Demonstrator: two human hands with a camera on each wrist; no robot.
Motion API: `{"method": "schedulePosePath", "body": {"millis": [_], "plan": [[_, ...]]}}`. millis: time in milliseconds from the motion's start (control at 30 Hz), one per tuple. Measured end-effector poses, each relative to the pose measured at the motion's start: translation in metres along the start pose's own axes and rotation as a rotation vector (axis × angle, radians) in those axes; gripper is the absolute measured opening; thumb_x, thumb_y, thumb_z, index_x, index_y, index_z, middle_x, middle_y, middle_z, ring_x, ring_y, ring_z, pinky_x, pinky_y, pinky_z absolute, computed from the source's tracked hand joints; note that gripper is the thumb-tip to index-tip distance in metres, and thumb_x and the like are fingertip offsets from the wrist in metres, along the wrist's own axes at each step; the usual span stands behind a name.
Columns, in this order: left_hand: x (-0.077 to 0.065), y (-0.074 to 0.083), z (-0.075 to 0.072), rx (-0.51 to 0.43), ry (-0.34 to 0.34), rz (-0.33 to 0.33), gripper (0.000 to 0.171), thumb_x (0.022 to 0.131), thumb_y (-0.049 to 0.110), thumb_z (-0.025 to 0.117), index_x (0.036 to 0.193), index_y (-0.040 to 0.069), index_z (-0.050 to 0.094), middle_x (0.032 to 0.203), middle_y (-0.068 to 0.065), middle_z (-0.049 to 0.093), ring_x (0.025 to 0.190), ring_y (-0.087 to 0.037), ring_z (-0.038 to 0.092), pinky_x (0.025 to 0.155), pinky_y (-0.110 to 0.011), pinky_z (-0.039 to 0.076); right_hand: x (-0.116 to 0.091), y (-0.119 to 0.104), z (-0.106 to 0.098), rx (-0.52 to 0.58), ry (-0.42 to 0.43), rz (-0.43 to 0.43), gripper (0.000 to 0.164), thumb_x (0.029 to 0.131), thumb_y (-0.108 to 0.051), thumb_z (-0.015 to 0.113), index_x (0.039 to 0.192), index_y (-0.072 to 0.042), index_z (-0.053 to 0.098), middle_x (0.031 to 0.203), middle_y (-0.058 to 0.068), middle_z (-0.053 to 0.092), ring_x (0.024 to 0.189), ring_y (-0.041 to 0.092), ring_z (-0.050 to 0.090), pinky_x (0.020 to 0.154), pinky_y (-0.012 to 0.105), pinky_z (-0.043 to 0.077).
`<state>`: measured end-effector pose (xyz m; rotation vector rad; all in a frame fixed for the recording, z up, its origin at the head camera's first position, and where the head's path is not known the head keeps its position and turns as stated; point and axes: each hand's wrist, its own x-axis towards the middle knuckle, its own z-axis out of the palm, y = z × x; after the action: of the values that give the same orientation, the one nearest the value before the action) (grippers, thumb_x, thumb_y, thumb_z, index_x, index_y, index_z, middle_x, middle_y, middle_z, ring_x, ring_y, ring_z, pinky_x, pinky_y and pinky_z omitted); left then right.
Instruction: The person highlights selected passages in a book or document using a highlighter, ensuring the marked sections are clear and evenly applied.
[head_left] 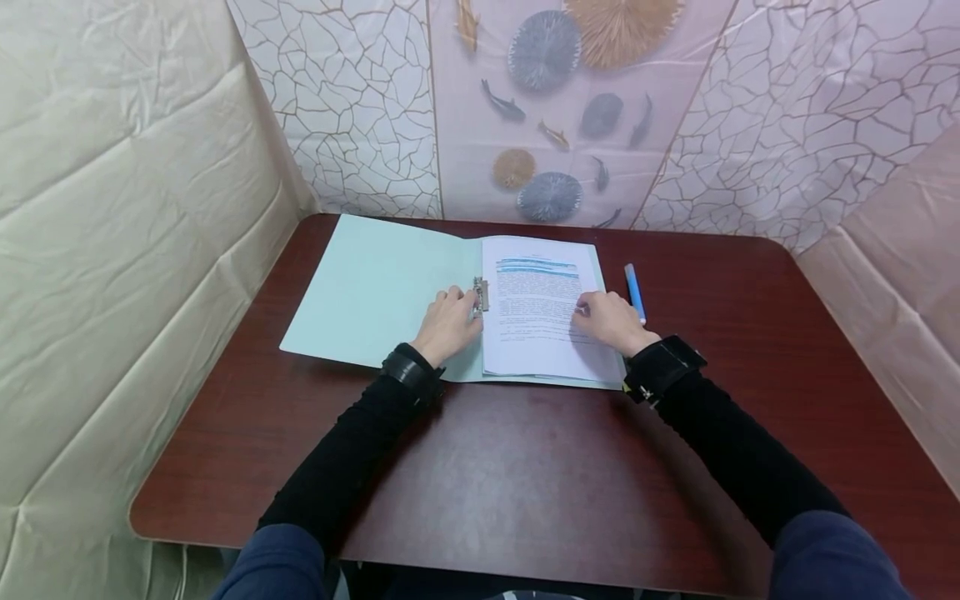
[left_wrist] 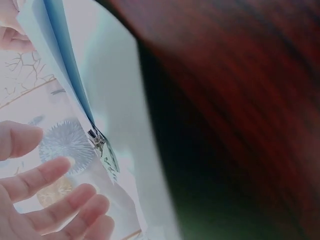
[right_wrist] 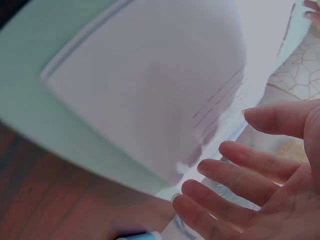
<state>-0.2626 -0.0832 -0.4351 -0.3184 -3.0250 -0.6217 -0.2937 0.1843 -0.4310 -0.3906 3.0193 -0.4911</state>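
Note:
A pale green folder (head_left: 382,283) lies spread on the table, with a stack of printed papers (head_left: 532,333) on its right half. Blue bands mark the top lines of the upper sheet. At the fold is a metal clip (head_left: 481,295), also visible in the left wrist view as a clip (left_wrist: 96,139). My left hand (head_left: 450,321) is beside this clip, its fingers loosely bent and holding nothing. Over the right edge of the papers is my right hand (head_left: 609,321). The right wrist view shows the right hand (right_wrist: 260,185) with fingers spread and nothing in them.
A blue marker (head_left: 634,292) lies on the dark red-brown table (head_left: 540,467), just right of the folder and close to my right hand. Patterned cloth (head_left: 360,108) hangs behind the table's far edge, and pale cloth (head_left: 112,250) hangs at the left.

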Motion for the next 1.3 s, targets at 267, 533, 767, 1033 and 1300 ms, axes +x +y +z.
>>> {"method": "schedulePosePath", "body": {"millis": [267,533,767,1033,1300], "plan": [[0.001,0.006,0.0,0.024,-0.026,0.028,0.043,0.1,0.037,0.047,0.132,0.009,0.057,0.13,-0.012,0.057,0.116,-0.029,0.05,0.097,-0.047,0.043,-0.007,-0.019,0.0,0.097,0.061,-0.127,0.037,0.094,-0.023,0.057,0.121,0.001,0.064,0.116,0.022,0.067,0.06,0.022,0.048,0.045,0.027,0.03],[0.002,0.009,-0.002,0.023,-0.018,0.025,0.049,0.101,0.043,0.043,0.138,0.012,0.053,0.14,-0.012,0.052,0.124,-0.031,0.046,0.102,-0.05,0.039,-0.008,-0.028,0.003,0.11,0.143,-0.179,0.039,0.097,-0.027,0.054,0.125,-0.002,0.061,0.104,0.021,0.07,0.095,0.032,0.059,0.062,0.037,0.045],[0.003,-0.003,-0.018,0.007,0.047,-0.071,0.05,0.1,0.042,0.045,0.139,0.012,0.051,0.14,-0.015,0.051,0.126,-0.034,0.045,0.102,-0.054,0.037,-0.009,-0.026,0.004,0.095,0.153,-0.144,0.04,0.096,-0.027,0.055,0.126,-0.001,0.06,0.113,0.022,0.068,0.098,0.034,0.059,0.06,0.037,0.044],[-0.004,-0.055,-0.061,0.015,0.108,-0.286,0.057,0.099,0.045,0.044,0.144,0.009,0.041,0.144,-0.023,0.04,0.133,-0.043,0.032,0.104,-0.063,0.03,-0.009,-0.011,0.002,0.052,0.048,-0.032,0.044,0.095,-0.025,0.054,0.13,0.001,0.055,0.056,0.008,0.048,0.047,0.017,0.036,0.042,0.026,0.024],[-0.031,-0.111,-0.094,0.024,0.042,-0.48,0.063,0.101,0.043,0.038,0.147,0.001,0.031,0.146,-0.038,0.025,0.133,-0.058,0.024,0.099,-0.075,0.027,-0.012,0.002,0.0,0.057,-0.011,0.028,0.049,0.092,-0.022,0.052,0.133,0.003,0.051,0.06,0.011,0.052,0.047,0.016,0.032,0.044,0.026,0.02]]}}
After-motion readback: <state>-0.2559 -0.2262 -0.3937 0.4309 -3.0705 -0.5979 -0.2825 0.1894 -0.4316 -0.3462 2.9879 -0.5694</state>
